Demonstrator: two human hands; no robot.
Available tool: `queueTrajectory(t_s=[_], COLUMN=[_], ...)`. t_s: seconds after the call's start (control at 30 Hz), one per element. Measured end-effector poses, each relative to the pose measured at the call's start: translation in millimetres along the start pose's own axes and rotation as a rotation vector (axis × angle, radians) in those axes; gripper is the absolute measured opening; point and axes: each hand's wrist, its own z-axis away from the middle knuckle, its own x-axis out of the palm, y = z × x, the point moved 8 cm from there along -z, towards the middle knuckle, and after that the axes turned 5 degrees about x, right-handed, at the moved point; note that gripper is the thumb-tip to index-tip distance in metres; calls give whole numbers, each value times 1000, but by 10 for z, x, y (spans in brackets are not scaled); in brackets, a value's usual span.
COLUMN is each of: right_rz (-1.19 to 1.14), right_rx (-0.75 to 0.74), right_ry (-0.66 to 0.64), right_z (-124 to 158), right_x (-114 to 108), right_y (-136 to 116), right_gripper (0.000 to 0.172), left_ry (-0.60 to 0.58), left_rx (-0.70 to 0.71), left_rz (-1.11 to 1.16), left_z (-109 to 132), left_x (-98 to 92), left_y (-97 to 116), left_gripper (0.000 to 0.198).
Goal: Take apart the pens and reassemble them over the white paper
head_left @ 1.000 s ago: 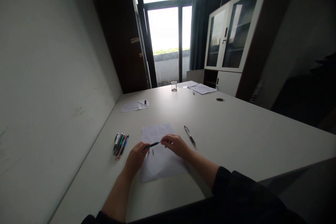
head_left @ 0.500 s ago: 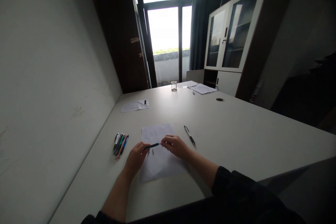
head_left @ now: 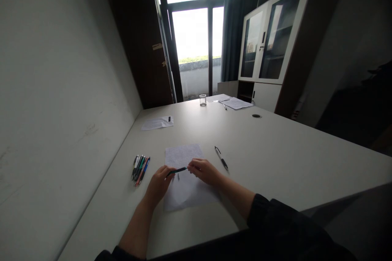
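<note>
A dark pen (head_left: 178, 170) with a greenish end is held roughly level between my two hands, above a sheet of paper (head_left: 186, 195). My left hand (head_left: 159, 178) is closed around its left end. The fingers of my right hand (head_left: 202, 169) are pinched at its right tip; what exactly they grip there is too small to make out. On the paper below the pen lies a small metallic piece (head_left: 178, 177). The upper half of the sheet carries lines of writing. To the right of the paper, a white and black pen (head_left: 221, 158) rests on the table.
A bunch of several pens (head_left: 141, 170) lies left of my left hand, near the wall. Farther back are a sheet in a clear sleeve (head_left: 158, 123), a glass (head_left: 202, 100), and papers (head_left: 235, 102) with a pen beside them. A cable hole (head_left: 256, 116) is at the right.
Hardly anything differs. Both hands keep the pen in almost the same place, with only a very slight shift of the fingers.
</note>
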Motion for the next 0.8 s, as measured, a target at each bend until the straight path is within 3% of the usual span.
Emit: queueTrajectory(t_s=[0.4,0.6,0.8], right_rz=[104,233,291], right_rx=[59,47,125], right_ry=[7,-46,-130], right_z=[-25,-76,-148], right_x=[33,181,412], right_y=[149,155,137], right_gripper=[17,10,14], left_ry=[108,169,181], left_rx=[-45,-88,-107], left_rz=[-53,-97,-138], left_z=[16,38,53], left_x=[-112,-137,-154], left_y=[-76,-194,-248], left_gripper=[17,16,15])
